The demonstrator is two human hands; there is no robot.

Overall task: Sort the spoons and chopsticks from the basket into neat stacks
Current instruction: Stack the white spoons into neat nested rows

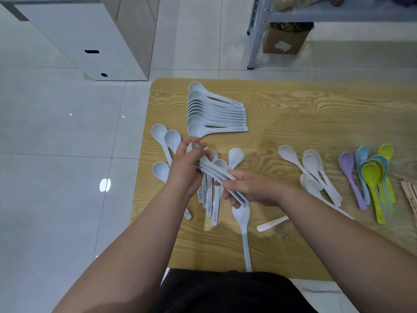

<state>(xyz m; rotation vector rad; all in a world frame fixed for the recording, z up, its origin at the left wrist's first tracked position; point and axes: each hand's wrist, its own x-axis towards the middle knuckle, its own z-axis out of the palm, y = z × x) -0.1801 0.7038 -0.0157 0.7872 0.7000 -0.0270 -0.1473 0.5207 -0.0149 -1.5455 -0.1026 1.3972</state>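
Note:
Both hands hold one nested bundle of pale blue spoons point(212, 170) over the wooden table point(293, 114). My left hand point(187, 163) grips the bowl end, and my right hand point(246, 188) grips the handle end. Under them lie several loose pale blue spoons point(165, 136), some hidden by my hands. A neat row of stacked pale blue spoons point(214, 111) lies further back. White spoons point(313, 168) lie to the right, then coloured spoons point(372, 175). Wooden chopsticks point(409, 195) show at the right edge. No basket is in view.
One long pale blue spoon point(243, 229) points toward me near the front edge, with a white handle point(270, 223) beside it. The table's left edge borders white floor tiles. A white cabinet point(90, 41) and a metal shelf with a cardboard box point(284, 40) stand beyond.

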